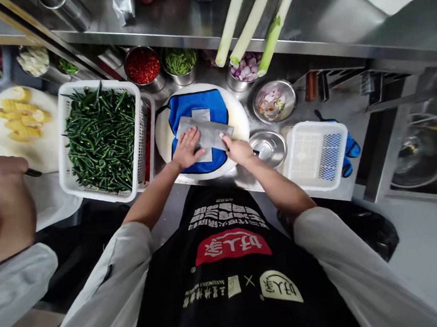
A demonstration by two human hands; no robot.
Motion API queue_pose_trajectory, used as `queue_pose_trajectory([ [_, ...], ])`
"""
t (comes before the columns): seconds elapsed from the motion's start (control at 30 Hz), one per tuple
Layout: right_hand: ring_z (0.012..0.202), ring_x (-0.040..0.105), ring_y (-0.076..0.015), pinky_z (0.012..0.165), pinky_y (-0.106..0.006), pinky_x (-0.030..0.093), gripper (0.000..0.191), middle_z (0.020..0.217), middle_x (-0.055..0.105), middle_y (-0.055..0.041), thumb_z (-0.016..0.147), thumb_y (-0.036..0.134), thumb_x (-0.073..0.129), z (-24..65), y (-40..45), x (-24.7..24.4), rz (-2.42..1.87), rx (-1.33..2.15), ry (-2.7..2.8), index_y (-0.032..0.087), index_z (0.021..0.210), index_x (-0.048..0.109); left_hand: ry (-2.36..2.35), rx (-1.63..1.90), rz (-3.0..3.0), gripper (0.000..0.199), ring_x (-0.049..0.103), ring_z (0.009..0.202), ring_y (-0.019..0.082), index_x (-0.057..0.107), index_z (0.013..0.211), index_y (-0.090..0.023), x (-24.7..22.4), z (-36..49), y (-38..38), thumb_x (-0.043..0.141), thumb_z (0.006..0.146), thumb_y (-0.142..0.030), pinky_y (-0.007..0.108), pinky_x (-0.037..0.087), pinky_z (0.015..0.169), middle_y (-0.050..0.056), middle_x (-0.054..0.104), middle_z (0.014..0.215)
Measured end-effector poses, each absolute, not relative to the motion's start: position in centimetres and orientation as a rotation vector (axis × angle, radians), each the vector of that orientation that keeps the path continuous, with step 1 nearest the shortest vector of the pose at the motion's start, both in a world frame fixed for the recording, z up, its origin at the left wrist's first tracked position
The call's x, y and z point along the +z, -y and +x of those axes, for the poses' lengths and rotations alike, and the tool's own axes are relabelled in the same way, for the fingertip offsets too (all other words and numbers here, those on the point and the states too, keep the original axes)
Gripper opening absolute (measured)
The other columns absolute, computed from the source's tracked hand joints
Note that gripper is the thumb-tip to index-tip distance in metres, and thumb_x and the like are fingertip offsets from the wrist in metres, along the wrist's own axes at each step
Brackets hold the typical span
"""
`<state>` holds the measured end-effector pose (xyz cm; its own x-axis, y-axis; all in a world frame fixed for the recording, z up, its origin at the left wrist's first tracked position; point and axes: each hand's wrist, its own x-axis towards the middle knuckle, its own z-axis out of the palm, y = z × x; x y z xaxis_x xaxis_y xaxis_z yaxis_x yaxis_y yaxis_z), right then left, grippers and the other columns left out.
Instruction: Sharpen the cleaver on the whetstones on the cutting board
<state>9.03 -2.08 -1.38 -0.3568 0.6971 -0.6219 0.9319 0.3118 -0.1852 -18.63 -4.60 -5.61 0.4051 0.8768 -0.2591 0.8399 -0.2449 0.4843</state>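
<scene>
We see a broad grey cleaver [212,134] lying flat, slightly aslant, across a blue, black-edged cloth [217,103], its blade covering part of the pale central strip; the cloth lies spread on a round white board [240,121].

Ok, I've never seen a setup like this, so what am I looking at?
There's no machine: this single picture comes from a camera on a person's head, looking forward and down at their bare hands. The left hand lies flat on what looks like a cleaver; the right hand grips its handle end. Beneath are a blue item and a round board. Left of that stands a white basket of green peppers; further left is a co-worker's hand.
</scene>
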Motion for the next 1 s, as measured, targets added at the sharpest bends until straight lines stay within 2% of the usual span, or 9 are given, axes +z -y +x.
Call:
queue_pose_trajectory([
  [0.17, 0.107, 0.073, -0.0324, 0.089, -0.039, 0.054, 0.066, 0.122, 0.075, -0.0164, 0.102, 0.032, 0.054, 12.5, 11.2, 0.4, 1.31, -0.966, -1.883, 0.021, 0.166, 0.039, -1.346, 0.019, 2.132, 0.081, 0.021, 0.165, 0.029, 0.035, 0.169, -0.013, -3.2, -15.5, 14.8, 0.039, 0.106, -0.063, 0.048, 0.019, 0.136, 0.013, 0.027, 0.175],
  [0.23, 0.108, 0.073, -0.0327, 0.09, -0.04, 0.054, 0.066, 0.122, 0.075, -0.0165, 0.102, 0.031, 0.054, 12.2, 10.3, 0.1, 1.331, -0.931, -1.914, 0.022, 0.166, 0.038, -1.371, 0.022, 2.123, 0.082, 0.021, 0.165, 0.029, 0.037, 0.169, -0.012, -3.5, -15.8, 14.1, 0.038, 0.106, -0.065, 0.048, 0.018, 0.136, 0.013, 0.027, 0.175],
  [0.4, 0.11, 0.073, -0.033, 0.093, -0.04, 0.053, 0.073, 0.124, 0.074, -0.0172, 0.102, 0.03, 0.055, 8.6, 1.7, -1.3, 1.434, -0.765, -2.153, 0.02, 0.169, 0.027, -1.487, 0.093, 2.093, 0.085, 0.015, 0.167, 0.031, 0.031, 0.171, -0.012, -5.6, -18.9, 4.7, 0.04, 0.105, -0.066, 0.052, 0.011, 0.136, 0.015, 0.021, 0.177],
  [0.47, 0.108, 0.073, -0.0335, 0.092, -0.041, 0.054, 0.073, 0.123, 0.074, -0.0169, 0.102, 0.031, 0.054, 9.2, 3.6, -0.9, 1.41, -0.798, -2.116, 0.02, 0.17, 0.028, -1.458, 0.093, 2.101, 0.083, 0.015, 0.167, 0.031, 0.03, 0.171, -0.013, -5.1, -18.5, 6.6, 0.04, 0.106, -0.064, 0.052, 0.012, 0.136, 0.015, 0.021, 0.177],
  [0.6, 0.107, 0.074, -0.0331, 0.09, -0.041, 0.055, 0.067, 0.124, 0.075, -0.0162, 0.102, 0.033, 0.053, 12.6, 11.2, 0.0, 1.306, -0.926, -1.929, 0.023, 0.166, 0.038, -1.378, 0.041, 2.098, 0.08, 0.023, 0.165, 0.03, 0.032, 0.171, -0.017, -3.3, -15.5, 15.2, 0.044, 0.105, -0.06, 0.05, 0.021, 0.135, 0.013, 0.027, 0.175],
  [0.7, 0.105, 0.074, -0.0332, 0.088, -0.041, 0.055, 0.064, 0.121, 0.075, -0.0171, 0.103, 0.033, 0.052, 12.1, 8.5, -0.9, 1.346, -0.857, -1.984, 0.022, 0.165, 0.039, -1.412, 0.054, 2.083, 0.081, 0.022, 0.165, 0.03, 0.032, 0.171, -0.017, -4.1, -15.8, 12.7, 0.045, 0.105, -0.061, 0.051, 0.021, 0.135, 0.013, 0.026, 0.175],
  [0.83, 0.109, 0.073, -0.0329, 0.092, -0.04, 0.053, 0.072, 0.124, 0.074, -0.0189, 0.103, 0.032, 0.055, 9.1, 1.5, -1.7, 1.42, -0.729, -2.167, 0.019, 0.169, 0.029, -1.499, 0.073, 2.09, 0.086, 0.013, 0.167, 0.032, 0.029, 0.171, -0.01, -5.4, -18.2, 5.0, 0.042, 0.105, -0.063, 0.054, 0.011, 0.136, 0.016, 0.018, 0.177],
  [0.9, 0.106, 0.074, -0.0325, 0.09, -0.04, 0.054, 0.071, 0.122, 0.074, -0.0188, 0.103, 0.033, 0.054, 9.6, 3.3, -1.0, 1.396, -0.758, -2.123, 0.019, 0.169, 0.03, -1.454, 0.044, 2.116, 0.087, 0.012, 0.167, 0.032, 0.029, 0.17, -0.007, -4.9, -17.8, 6.7, 0.042, 0.105, -0.063, 0.054, 0.011, 0.136, 0.017, 0.018, 0.177],
  [1.0, 0.103, 0.075, -0.032, 0.087, -0.04, 0.055, 0.065, 0.121, 0.075, -0.0186, 0.104, 0.034, 0.052, 12.1, 9.9, 0.3, 1.308, -0.912, -1.949, 0.021, 0.166, 0.039, -1.36, 0.004, 2.136, 0.083, 0.019, 0.166, 0.032, 0.036, 0.168, -0.008, -3.5, -15.8, 13.9, 0.041, 0.106, -0.063, 0.052, 0.019, 0.135, 0.016, 0.025, 0.175],
])
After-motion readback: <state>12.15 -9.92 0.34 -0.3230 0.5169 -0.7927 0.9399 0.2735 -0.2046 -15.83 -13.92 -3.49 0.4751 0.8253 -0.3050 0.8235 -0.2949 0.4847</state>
